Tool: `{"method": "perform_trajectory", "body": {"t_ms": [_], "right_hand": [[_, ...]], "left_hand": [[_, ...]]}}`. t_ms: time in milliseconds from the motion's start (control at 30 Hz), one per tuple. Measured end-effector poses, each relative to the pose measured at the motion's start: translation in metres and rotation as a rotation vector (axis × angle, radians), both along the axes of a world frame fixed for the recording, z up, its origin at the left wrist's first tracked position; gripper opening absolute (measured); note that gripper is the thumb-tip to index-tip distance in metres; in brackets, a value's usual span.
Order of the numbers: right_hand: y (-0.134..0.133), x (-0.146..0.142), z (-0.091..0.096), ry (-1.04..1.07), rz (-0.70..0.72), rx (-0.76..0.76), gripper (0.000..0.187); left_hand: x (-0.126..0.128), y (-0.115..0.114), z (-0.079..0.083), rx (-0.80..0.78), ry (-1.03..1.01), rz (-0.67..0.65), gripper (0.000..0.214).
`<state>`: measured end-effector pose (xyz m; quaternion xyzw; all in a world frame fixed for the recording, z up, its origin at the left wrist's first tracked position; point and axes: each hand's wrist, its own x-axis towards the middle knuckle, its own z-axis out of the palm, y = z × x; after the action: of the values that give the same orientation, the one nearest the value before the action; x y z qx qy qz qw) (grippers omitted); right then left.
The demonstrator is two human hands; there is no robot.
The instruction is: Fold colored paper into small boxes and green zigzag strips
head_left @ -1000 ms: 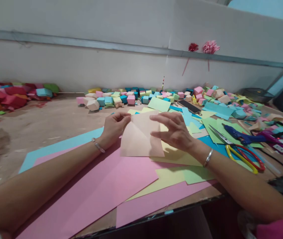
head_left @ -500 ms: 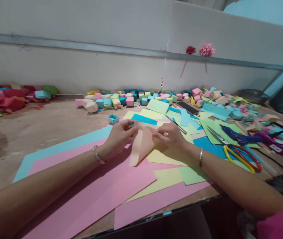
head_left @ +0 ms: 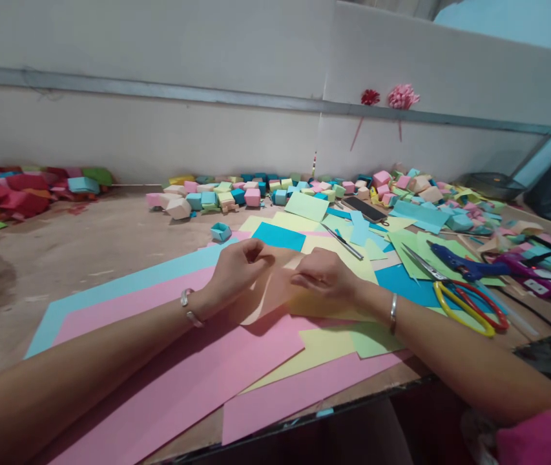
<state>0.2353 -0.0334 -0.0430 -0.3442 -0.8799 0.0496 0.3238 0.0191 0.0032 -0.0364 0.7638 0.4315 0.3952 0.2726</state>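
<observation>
Head camera shows two bare hands on a folded peach paper sheet (head_left: 275,290). Left hand (head_left: 236,268) is curled and pinches its top edge. Right hand (head_left: 326,278) pinches the other top corner, fingers tight. Peach paper lies on big pink paper sheets (head_left: 197,368) on the wooden table (head_left: 110,239). Yellow-and-red scissors (head_left: 464,303) lie near the right hand.

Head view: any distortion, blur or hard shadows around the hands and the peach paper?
Head view: wide-angle bend in the wall rail; soft, even light; left hand and right hand slightly blurred on the peach paper; faint shadow on the pink sheet; no glare.
</observation>
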Motion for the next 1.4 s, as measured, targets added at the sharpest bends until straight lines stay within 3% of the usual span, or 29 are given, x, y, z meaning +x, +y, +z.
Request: {"method": "perform_trajectory", "body": {"t_ms": [133,333,500,733,867,967,1167,1400], "right_hand": [[0.006,0.000,-0.012,0.023,-0.235,-0.167,0.036],[0.003,-0.002,-0.008,0.046,-0.233,-0.211,0.034],[0.004,-0.003,-0.005,0.028,-0.275,-0.170,0.036],[0.003,-0.003,-0.009,0.031,-0.285,-0.158,0.041],[0.004,-0.005,-0.004,0.100,-0.345,0.054,0.025],[0.005,-0.004,0.002,0.153,-0.310,0.076,0.026],[-0.001,-0.004,0.010,0.273,-0.105,-0.204,0.020],[-0.006,-0.010,0.009,0.247,-0.095,-0.166,0.022]], "left_hand": [[0.001,-0.002,0.000,-0.121,-0.020,-0.113,0.018],[0.001,-0.002,0.000,-0.165,-0.078,-0.176,0.031],[0.003,-0.006,0.004,-0.164,-0.075,-0.112,0.042],[0.003,-0.010,0.009,-0.111,0.008,-0.102,0.026],[0.004,-0.011,0.007,-0.145,-0.030,-0.089,0.028],[0.006,-0.017,0.008,-0.157,-0.004,-0.116,0.032],[0.008,-0.028,0.011,-0.135,0.099,-0.215,0.036],[0.008,-0.027,0.010,-0.130,0.129,-0.213,0.043]]}}
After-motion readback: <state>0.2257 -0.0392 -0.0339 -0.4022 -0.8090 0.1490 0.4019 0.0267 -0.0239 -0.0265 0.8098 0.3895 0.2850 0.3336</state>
